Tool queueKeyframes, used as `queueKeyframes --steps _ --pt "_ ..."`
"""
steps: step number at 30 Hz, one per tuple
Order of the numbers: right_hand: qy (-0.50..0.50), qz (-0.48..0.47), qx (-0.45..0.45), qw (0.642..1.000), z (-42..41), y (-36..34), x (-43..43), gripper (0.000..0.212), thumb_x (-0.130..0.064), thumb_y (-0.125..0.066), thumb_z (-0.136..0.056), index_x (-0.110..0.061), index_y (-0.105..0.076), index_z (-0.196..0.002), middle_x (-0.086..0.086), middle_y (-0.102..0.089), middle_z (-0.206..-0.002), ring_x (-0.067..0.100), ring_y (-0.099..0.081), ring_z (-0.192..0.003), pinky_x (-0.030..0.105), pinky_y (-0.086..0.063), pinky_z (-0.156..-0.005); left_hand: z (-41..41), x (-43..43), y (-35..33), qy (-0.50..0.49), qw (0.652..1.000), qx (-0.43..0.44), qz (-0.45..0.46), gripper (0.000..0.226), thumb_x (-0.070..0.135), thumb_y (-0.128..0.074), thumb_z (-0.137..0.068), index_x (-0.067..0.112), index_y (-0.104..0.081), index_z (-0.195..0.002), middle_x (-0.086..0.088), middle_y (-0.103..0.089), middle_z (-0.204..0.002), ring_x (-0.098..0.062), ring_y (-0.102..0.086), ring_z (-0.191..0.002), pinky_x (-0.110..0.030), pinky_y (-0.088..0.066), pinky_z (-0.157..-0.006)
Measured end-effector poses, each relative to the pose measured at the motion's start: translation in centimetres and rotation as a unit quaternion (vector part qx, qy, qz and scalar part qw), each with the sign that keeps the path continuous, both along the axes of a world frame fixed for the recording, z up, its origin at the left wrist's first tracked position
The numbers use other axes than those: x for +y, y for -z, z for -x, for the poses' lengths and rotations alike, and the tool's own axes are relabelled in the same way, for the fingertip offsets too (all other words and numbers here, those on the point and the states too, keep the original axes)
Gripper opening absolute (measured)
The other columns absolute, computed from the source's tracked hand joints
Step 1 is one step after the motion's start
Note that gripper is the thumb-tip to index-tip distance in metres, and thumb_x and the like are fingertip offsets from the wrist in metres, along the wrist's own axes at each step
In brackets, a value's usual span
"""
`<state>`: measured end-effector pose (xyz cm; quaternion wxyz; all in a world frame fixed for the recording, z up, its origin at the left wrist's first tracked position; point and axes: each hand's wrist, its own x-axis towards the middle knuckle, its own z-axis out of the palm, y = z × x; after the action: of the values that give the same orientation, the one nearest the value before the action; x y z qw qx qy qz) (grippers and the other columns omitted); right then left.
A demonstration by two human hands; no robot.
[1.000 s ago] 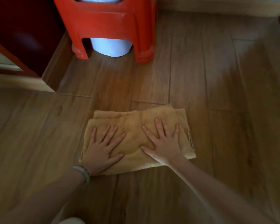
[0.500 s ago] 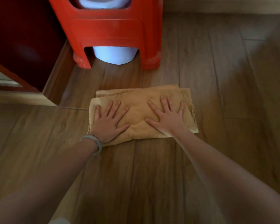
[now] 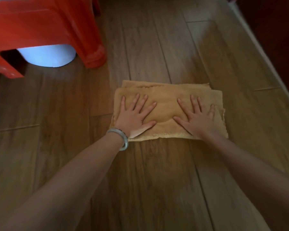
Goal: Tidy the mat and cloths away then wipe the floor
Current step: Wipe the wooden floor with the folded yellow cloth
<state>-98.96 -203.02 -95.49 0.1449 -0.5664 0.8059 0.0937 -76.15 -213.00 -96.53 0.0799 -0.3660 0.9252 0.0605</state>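
Observation:
A folded yellow-brown cloth [image 3: 165,95] lies flat on the wooden plank floor [image 3: 157,180]. My left hand [image 3: 134,115] presses down on the cloth's left half with its fingers spread and straight. My right hand [image 3: 196,118] presses on the right half the same way. A pale bangle [image 3: 122,139] sits on my left wrist. Both arms reach out from the bottom of the frame.
A red plastic stool [image 3: 45,30] stands at the upper left with a white round container [image 3: 48,55] under it. A pale skirting strip [image 3: 260,52] and dark furniture run along the right side. Wooden floor stretches beyond the cloth.
Both hands have slid the cloth over the floor, first toward the stool, then to the right and away from it. The hands keep their flat pose on the cloth.

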Motion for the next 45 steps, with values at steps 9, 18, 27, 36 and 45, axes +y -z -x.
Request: queueKeyframes --steps 9,18,27,36,45 --pt "-0.064 0.019 0.006 0.998 -0.2 0.4 6.8 0.076 -0.086 0.012 -0.064 -0.055 0.03 -0.131 0.001 0.018 -0.157 0.025 0.015 -0.144 0.064 0.011 -0.106 -2.4 7.0 0.6 0.017 0.999 0.037 0.017 0.069 0.076 -0.003 -0.085 0.045 -0.005 -0.148 0.002 -0.009 -0.16 -0.025 -0.006 -0.147 -0.063 0.0 -0.111" --pt "-0.15 0.039 -0.01 0.988 -3.5 0.6 12.0 0.084 -0.083 0.003 -0.076 -0.037 0.003 -0.146 0.01 -0.005 -0.158 0.031 -0.009 -0.145 0.066 0.004 -0.107 -6.6 18.3 0.0 -0.106 0.994 0.026 -0.018 0.069 0.072 -0.012 -0.089 0.04 -0.015 -0.149 -0.001 -0.016 -0.159 -0.026 -0.013 -0.145 -0.064 -0.008 -0.11" --pt "-0.15 -0.036 0.047 0.987 -6.4 -2.4 13.2 0.086 -0.079 0.021 -0.066 -0.039 0.021 -0.143 0.012 0.014 -0.157 0.03 0.014 -0.144 0.059 0.016 -0.108 -7.6 21.1 -2.7 -0.153 0.981 -0.024 -0.119 0.076 0.076 0.017 -0.073 0.047 0.018 -0.143 0.01 0.022 -0.155 -0.017 0.015 -0.145 -0.056 0.009 -0.114" --pt "0.117 0.155 -0.132 0.972 -14.9 -3.3 17.2 0.049 -0.033 -0.047 -0.096 -0.006 -0.041 -0.137 0.02 -0.032 -0.148 0.035 -0.025 -0.138 0.048 -0.02 -0.114 -7.1 13.2 -6.7 0.035 0.998 0.03 -0.05 0.035 0.024 -0.049 -0.095 0.023 -0.054 -0.129 0.0 -0.053 -0.133 -0.023 -0.044 -0.123 -0.037 -0.032 -0.099" --pt "0.14 0.125 -0.144 0.972 -16.9 -1.3 19.7 0.096 -0.055 -0.059 -0.083 0.0 -0.014 -0.148 0.018 -0.015 -0.156 0.028 -0.011 -0.145 0.034 -0.002 -0.115 -1.6 8.7 -7.0 0.255 0.959 -0.123 -0.028 0.062 0.004 -0.053 -0.091 0.018 -0.03 -0.147 0.001 -0.028 -0.154 -0.018 -0.027 -0.139 -0.031 -0.023 -0.111"
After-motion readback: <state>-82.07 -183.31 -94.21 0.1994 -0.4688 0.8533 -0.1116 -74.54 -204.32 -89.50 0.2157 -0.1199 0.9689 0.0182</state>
